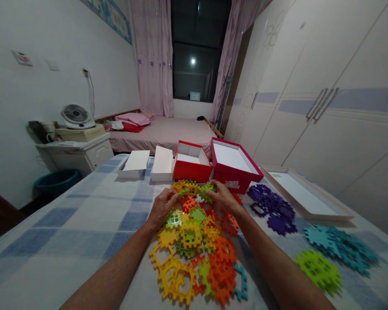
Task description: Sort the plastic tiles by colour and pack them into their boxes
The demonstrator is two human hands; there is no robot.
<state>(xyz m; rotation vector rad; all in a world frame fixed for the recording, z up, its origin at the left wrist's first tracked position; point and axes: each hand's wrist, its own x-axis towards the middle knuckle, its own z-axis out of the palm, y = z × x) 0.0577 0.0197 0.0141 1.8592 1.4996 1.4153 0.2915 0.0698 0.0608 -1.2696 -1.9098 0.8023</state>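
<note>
Tiles (191, 234) lie heaped; right hand (226, 198) pinches a far green tile (207, 192), left hand (161, 207) grip unclear; snagging could scatter neighbours.

White fan (77, 115) near a mug (51, 128), perhaps

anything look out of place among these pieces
One blue piece looks odd: it sits at the near right edge of the mixed pile, apart from the similarly coloured teal pile farther right.

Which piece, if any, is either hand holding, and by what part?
The right hand pinches a green piece by its right edge; whether the left hand holds one cannot be told.
</note>
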